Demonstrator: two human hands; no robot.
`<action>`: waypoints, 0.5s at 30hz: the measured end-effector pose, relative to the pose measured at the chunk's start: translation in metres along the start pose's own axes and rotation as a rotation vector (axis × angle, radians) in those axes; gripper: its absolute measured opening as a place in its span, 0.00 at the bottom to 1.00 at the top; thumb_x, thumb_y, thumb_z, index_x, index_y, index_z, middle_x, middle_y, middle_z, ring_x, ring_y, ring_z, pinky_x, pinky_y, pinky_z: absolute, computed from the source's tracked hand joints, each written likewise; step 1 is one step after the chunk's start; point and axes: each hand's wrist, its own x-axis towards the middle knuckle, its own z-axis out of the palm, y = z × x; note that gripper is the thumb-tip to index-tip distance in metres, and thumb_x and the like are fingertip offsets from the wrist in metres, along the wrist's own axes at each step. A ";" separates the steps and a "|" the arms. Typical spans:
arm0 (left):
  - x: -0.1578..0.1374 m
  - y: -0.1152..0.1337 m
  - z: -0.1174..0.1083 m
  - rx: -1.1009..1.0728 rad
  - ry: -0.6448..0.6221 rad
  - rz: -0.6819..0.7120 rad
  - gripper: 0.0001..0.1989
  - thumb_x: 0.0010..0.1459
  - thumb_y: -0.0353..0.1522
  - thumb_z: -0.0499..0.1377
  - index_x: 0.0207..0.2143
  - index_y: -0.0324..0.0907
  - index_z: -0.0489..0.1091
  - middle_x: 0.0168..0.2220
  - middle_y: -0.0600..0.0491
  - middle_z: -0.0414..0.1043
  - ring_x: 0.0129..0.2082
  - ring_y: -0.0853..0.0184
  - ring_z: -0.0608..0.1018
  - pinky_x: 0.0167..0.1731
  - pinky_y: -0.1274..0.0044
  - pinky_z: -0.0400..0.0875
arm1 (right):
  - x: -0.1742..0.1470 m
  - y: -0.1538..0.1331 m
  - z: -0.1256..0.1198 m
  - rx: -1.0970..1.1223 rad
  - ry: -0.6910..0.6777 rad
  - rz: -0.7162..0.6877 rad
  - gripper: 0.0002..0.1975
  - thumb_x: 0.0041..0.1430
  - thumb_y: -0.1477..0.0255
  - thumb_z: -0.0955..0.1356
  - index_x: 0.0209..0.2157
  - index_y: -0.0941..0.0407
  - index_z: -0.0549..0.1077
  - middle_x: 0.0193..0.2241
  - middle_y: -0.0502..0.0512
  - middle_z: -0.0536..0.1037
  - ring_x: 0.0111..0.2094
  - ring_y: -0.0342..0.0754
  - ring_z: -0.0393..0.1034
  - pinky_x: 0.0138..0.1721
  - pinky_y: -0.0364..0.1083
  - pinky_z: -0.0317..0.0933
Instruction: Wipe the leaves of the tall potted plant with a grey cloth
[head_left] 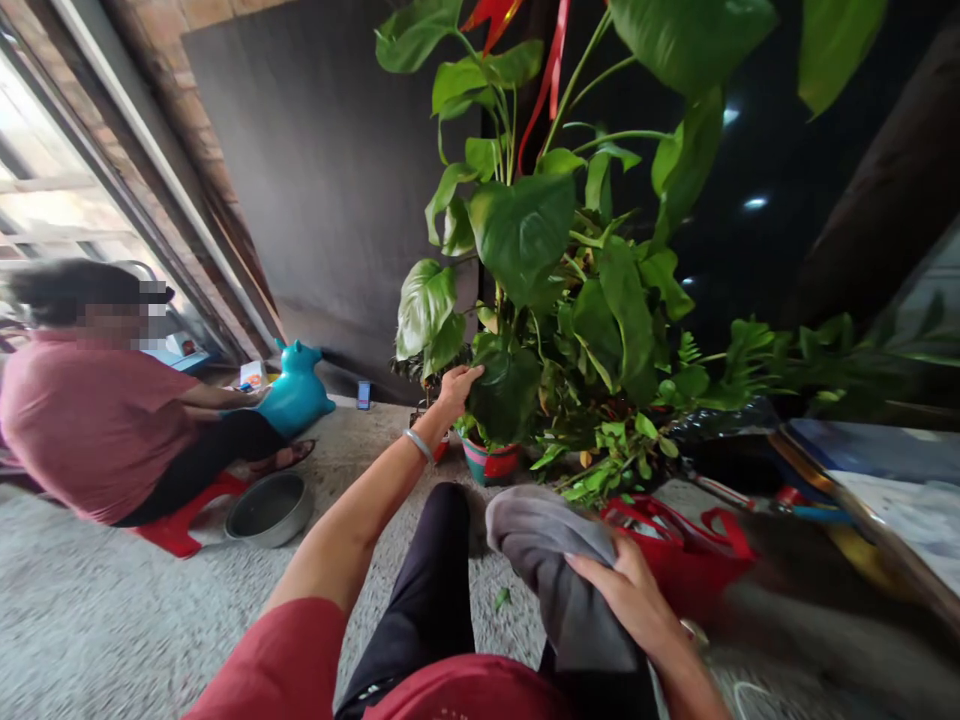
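Observation:
A tall potted plant with broad green leaves [523, 232] stands in front of me. My left hand [456, 390], a silver bangle on its wrist, reaches forward and pinches the edge of a low, dark green leaf [506, 395]. Just below that leaf is the striped red and green pot [491, 462]. A crumpled grey cloth [551, 545] hangs from my right hand [628, 590], whose fingers are closed around it above my right leg.
At left a person [90, 420] sits on a red stool [180, 515] beside a grey basin [270, 510] and a blue animal toy [298, 385]. A phone [364, 395] leans against the dark panel [330, 200]. To the right are a red bag [690, 560] and more plants [735, 365].

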 end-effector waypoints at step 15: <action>-0.015 0.004 0.018 -0.170 -0.004 -0.078 0.12 0.48 0.26 0.70 0.28 0.42 0.69 0.22 0.58 0.72 0.25 0.71 0.73 0.32 0.76 0.69 | 0.064 -0.097 0.039 0.478 0.251 -0.106 0.20 0.46 0.62 0.79 0.42 0.52 0.81 0.47 0.58 0.87 0.52 0.57 0.81 0.52 0.50 0.75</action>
